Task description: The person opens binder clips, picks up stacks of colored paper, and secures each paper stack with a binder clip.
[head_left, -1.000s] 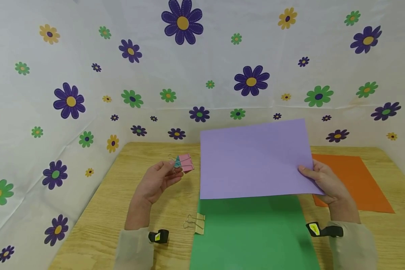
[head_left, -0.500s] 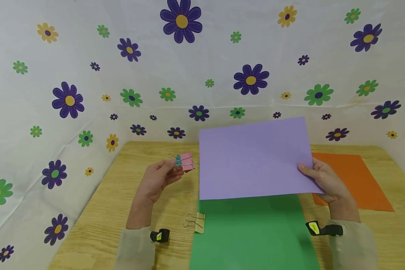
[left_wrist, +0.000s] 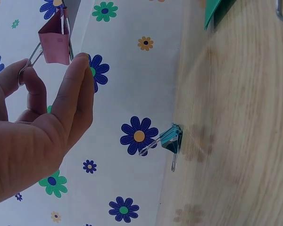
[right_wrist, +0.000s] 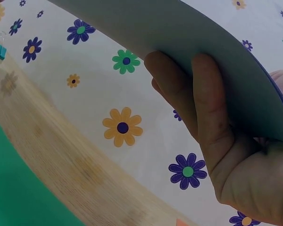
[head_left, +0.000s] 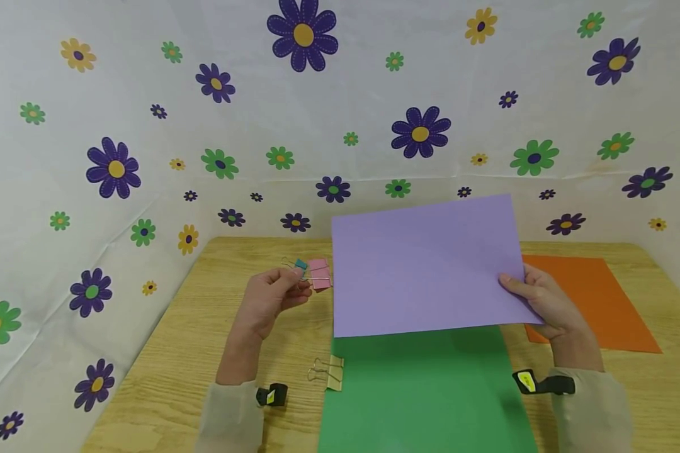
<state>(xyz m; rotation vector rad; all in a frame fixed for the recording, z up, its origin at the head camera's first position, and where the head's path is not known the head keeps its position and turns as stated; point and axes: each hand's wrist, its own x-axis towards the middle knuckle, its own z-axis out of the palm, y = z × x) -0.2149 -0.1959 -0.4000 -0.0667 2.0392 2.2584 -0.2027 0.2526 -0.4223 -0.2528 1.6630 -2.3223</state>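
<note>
My left hand point(head_left: 269, 299) pinches a wire handle of the pink binder clip point(head_left: 320, 274), beside the purple sheet's left edge; whether they touch is unclear. In the left wrist view the pink clip point(left_wrist: 55, 46) hangs between thumb and fingers of the left hand point(left_wrist: 42, 132). My right hand point(head_left: 552, 305) grips the purple sheet point(head_left: 425, 267) at its lower right, thumb in front. The right wrist view shows fingers of that hand point(right_wrist: 226, 136) spread behind the sheet point(right_wrist: 179, 33). Under it lies the green sheet point(head_left: 425, 396), with a yellow clip point(head_left: 334, 373) on its left edge.
A teal clip point(left_wrist: 171, 138) stands on the table near its back edge, beyond my left hand. The orange sheet point(head_left: 606, 302) lies at the right, partly behind my right hand. A flowered white cloth point(head_left: 232, 126) hangs behind and left of the wooden table point(head_left: 170, 365).
My left hand has moved slightly right with the pink clip, closer to the purple sheet's left edge. The purple sheet has shifted very slightly left, still in my right hand.
</note>
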